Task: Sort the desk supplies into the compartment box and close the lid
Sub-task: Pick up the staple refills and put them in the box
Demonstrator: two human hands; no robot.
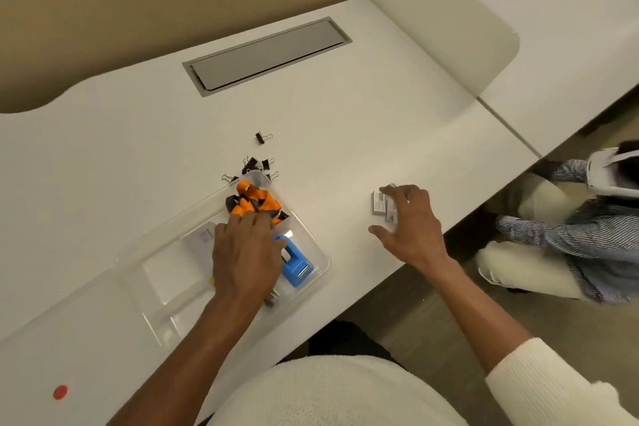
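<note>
A clear compartment box [166,275] lies open on the white desk. An orange and black lanyard [255,201] fills its far corner compartment, and a blue tape dispenser [296,266] sits in the one on the right. A pale card [200,239] lies in a middle compartment. My left hand [246,254] is flat over the box, fingertips pressing on the lanyard's near edge. My right hand [413,230] hovers with fingers spread over small grey staple boxes [380,203] on the desk, its fingertips touching them and the thumb apart. Black binder clips [255,167] lie just beyond the box.
One binder clip [263,137] lies alone further back. A grey cable hatch [266,55] is set into the desk behind. A red dot [61,392] marks the near left. Another person [560,239] with a headset sits low at the right, past the desk edge.
</note>
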